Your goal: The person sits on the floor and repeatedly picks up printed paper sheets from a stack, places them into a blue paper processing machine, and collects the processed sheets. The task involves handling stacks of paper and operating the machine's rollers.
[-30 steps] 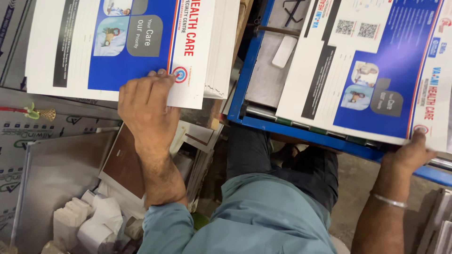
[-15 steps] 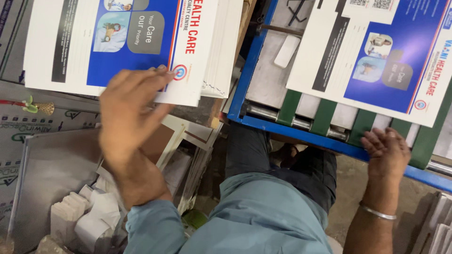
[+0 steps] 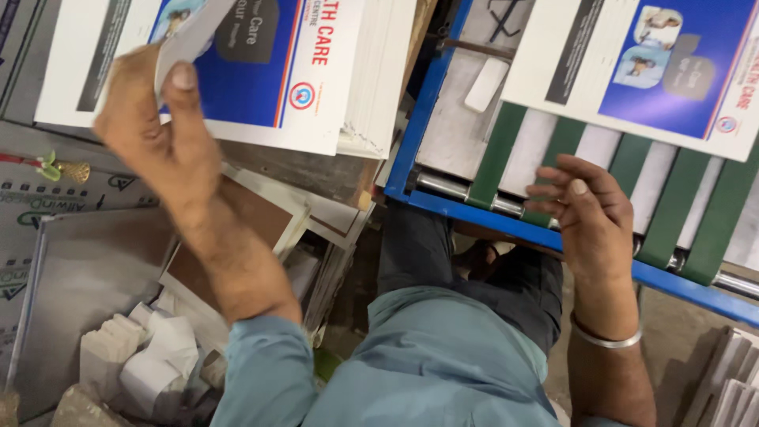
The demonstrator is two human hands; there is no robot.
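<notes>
Left hand point(image 3: 154, 134): fingers point(image 3: 183, 87) pressed together, thumb against forefinger, pinching the lifted corner of the top sheet point(image 3: 186, 35) of the stack point(image 3: 316, 87). The sheet is white on its raised underside; how much of it is lifted cannot be told, since the hand covers that edge and the frame cuts off the stack's far side. The stack's layered white edges show on the side facing the blue frame point(image 3: 419, 119), too many and too thin to count.

Right hand point(image 3: 589, 213): fingers loosely spread and half curled, tips resting on the green belts point(image 3: 498, 154) just inside the blue frame's near rail, holding nothing. One bangle point(image 3: 605, 340) circles the wrist.

One printed sheet point(image 3: 640, 71) lies on the belts beyond the right hand, apart from it, its far corner cut off. Four green belts are visible, one partly behind the hand. Below the stack, white paper scraps point(image 3: 142, 356) sit in a tray, number unclear.
</notes>
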